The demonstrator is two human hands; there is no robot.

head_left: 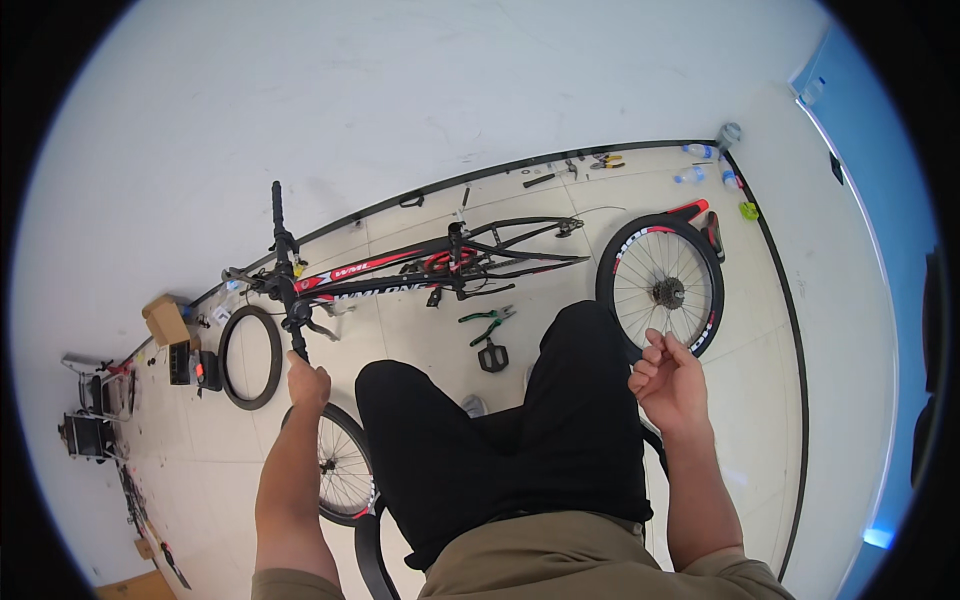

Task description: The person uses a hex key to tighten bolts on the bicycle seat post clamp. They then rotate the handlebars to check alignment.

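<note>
A black and red bicycle frame [375,262] lies on the tiled floor in front of me, without its wheels. My left hand [308,384] is closed round the near end of its black handlebar [287,290]. My right hand [671,382] is raised palm up at the right, with thumb and fingers pinched together. Whatever the pinch may hold is too small to make out. Just beyond it is a rear wheel [622,290] with a cassette [668,292], partly covered by my right knee.
Green-handled pliers [487,325] and a pedal [492,357] lie before my knees. A loose tyre [228,372] and another spoked wheel [343,470] are at the left. A hammer [540,181], yellow-handled pliers [607,164] and water bottles [690,175] lie along the wall.
</note>
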